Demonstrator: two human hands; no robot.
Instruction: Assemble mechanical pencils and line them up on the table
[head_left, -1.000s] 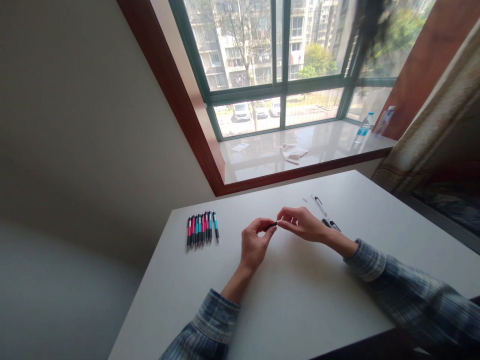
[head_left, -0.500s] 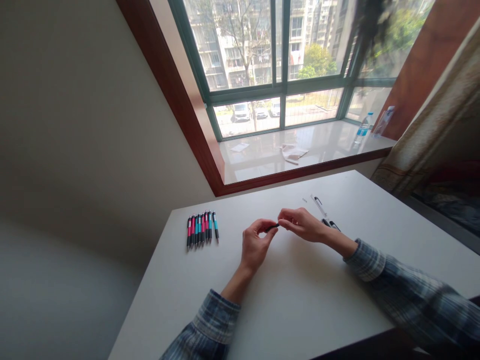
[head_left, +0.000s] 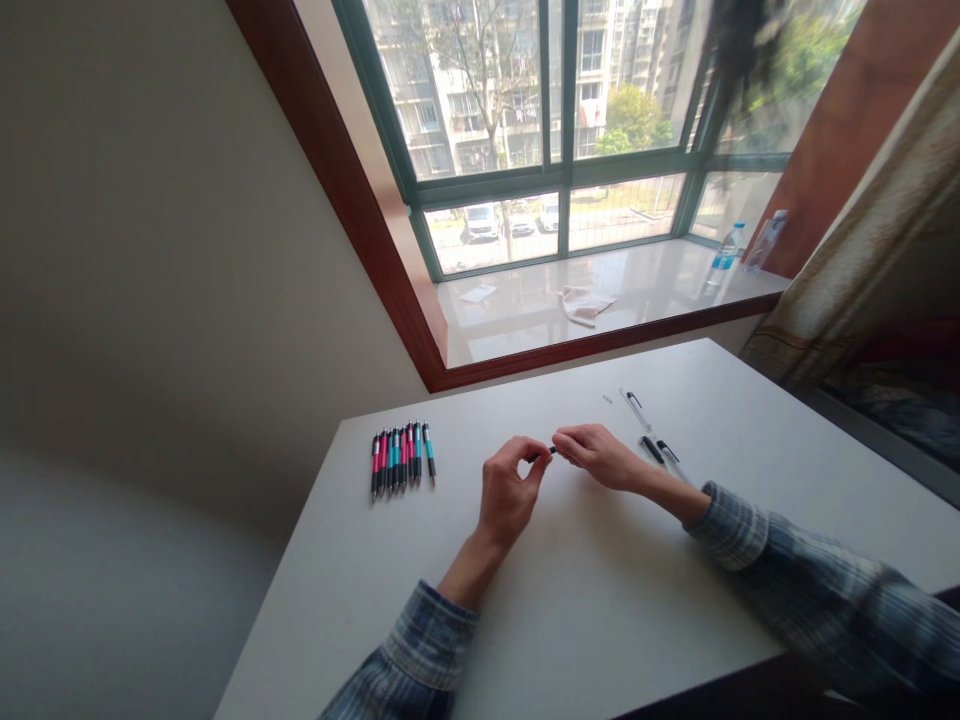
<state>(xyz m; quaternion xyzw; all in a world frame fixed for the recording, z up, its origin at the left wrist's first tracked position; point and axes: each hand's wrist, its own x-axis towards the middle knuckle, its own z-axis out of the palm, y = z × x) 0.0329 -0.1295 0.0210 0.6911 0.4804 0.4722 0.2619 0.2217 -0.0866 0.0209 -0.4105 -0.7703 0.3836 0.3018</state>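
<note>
Both my hands meet over the middle of the white table point(head_left: 600, 600). My left hand point(head_left: 508, 492) pinches a small dark pen part point(head_left: 541, 455) between thumb and fingertips. My right hand point(head_left: 600, 455) is closed at the other end of that same part, fingertips pressed together. What lies inside the right fingers is hidden. A row of several pink and teal pens point(head_left: 400, 458) lies to the left of my hands. Loose pen pieces point(head_left: 660, 450) and a clear barrel with a clip point(head_left: 635, 406) lie just beyond my right wrist.
Past the table's far edge is a glossy window sill point(head_left: 637, 300) with a crumpled cloth point(head_left: 585, 303), a paper slip point(head_left: 478, 293) and a water bottle point(head_left: 724, 254). A curtain point(head_left: 847, 260) hangs at the right. The wall stands at the left.
My hands have drawn closer together around the dark part. The short white tip that showed between them a second ago is no longer visible.
</note>
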